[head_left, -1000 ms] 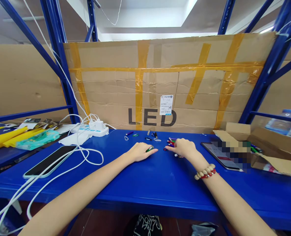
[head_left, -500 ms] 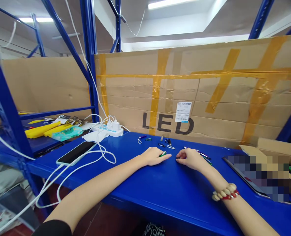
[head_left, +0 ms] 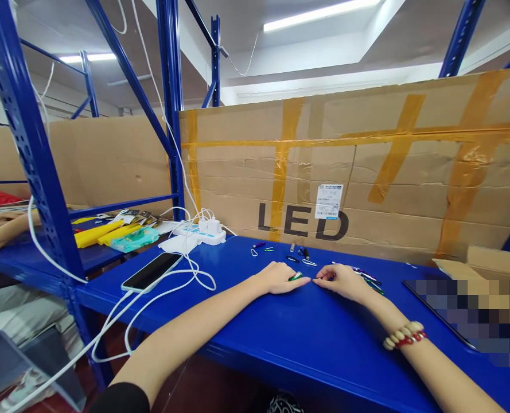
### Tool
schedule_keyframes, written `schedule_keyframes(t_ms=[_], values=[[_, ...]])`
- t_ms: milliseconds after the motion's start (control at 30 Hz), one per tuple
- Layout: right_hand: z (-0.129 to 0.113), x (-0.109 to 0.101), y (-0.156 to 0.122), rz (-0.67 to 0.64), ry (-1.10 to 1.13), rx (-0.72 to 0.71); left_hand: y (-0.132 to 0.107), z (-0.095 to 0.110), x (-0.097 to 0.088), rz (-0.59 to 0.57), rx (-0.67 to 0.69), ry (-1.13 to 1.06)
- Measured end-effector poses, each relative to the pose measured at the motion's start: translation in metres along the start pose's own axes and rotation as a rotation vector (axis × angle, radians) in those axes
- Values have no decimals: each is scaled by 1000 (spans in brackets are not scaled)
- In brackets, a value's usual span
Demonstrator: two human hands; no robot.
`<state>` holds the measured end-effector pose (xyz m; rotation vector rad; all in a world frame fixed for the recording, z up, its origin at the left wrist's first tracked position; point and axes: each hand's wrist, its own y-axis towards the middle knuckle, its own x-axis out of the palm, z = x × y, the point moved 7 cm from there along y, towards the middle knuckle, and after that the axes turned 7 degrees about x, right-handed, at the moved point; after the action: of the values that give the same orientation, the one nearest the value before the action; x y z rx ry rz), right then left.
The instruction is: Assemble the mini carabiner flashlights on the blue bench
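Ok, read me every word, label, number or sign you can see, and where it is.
"LED": large dark letters on the cardboard.
White label on the cardboard: printed lines, too small to read.
Power strip: blue markings, too small to read.
Green item at the left hand: any print too small.

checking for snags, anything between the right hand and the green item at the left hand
Only the left thumb, which juts along the near side of the green item toward the right hand. Otherwise nothing visible stands between; the small loose pieces lie farther back.
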<state>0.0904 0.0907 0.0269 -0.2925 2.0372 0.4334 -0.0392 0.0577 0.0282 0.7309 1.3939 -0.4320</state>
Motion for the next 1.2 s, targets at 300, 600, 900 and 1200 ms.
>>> schedule_keyframes(t_ms=[300,600,900,1200], values=[[-5,9,2,-61,68,-119,-1,3,-2,-26,1,11],[-18,11,1,-54,84,-168,0,2,-1,-23,24,31],[-26,3,-7,-6,61,-171,-2,5,-4,15,50,75],[-26,-2,-8,60,85,-156,1,3,-2,3,70,78]])
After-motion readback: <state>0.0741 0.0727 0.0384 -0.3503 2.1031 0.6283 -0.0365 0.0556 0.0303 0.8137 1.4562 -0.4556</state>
